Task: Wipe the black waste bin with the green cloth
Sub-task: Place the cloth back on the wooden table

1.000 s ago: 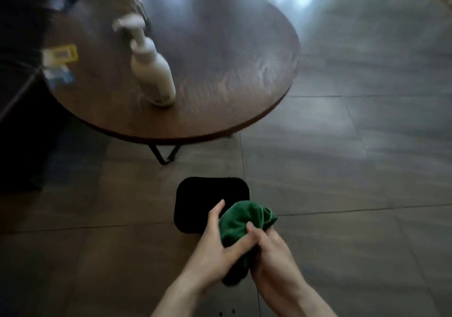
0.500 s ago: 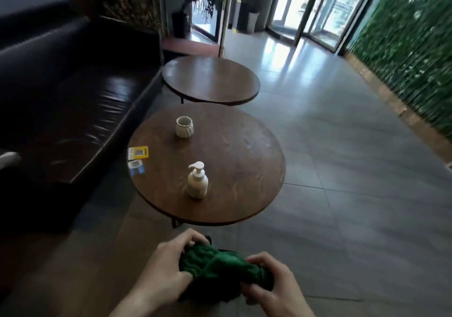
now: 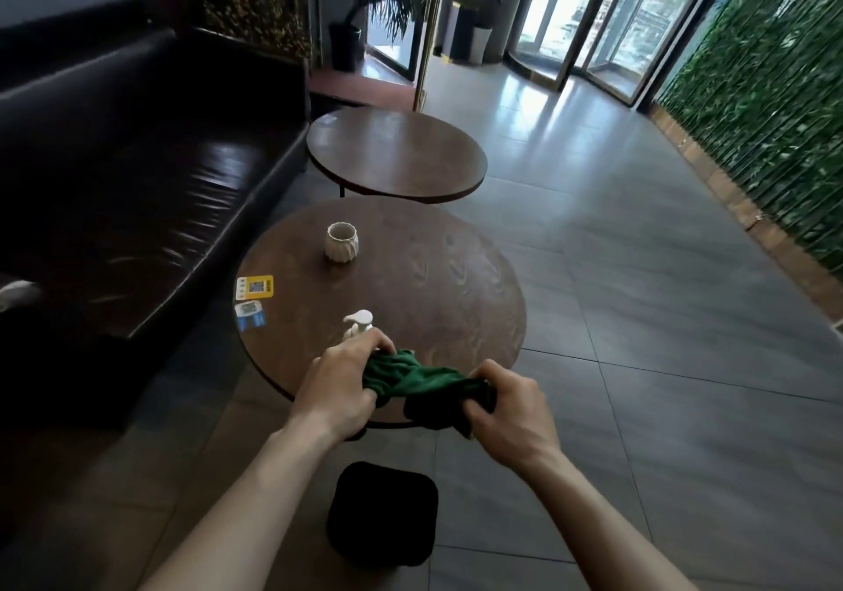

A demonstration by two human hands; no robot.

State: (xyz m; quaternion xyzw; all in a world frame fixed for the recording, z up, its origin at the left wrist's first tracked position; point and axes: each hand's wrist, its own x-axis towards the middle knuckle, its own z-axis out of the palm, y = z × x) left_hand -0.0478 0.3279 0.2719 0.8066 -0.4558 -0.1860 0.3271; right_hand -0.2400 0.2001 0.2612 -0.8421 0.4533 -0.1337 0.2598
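The black waste bin (image 3: pixel 382 512) stands on the tiled floor, square with rounded corners, below and between my forearms. Above it, both hands hold the green cloth (image 3: pixel 419 383) stretched between them in the air, over the near edge of a round table. My left hand (image 3: pixel 340 387) grips the cloth's left end, my right hand (image 3: pixel 511 412) grips its right end, where a dark fold hangs down. The cloth is well apart from the bin.
A round wooden table (image 3: pixel 456 280) in front carries a white pump bottle (image 3: pixel 358 328), a ribbed cup (image 3: pixel 342 243) and two small cards (image 3: pixel 253 301). A second round table (image 3: pixel 397 154) stands behind. A black sofa (image 3: pixel 114 170) runs along the left, a green hedge wall (image 3: pixel 766 102) on the right.
The view rose from the floor to the room. My hands lifted the bunched cloth away from the bin and pulled it out between them.
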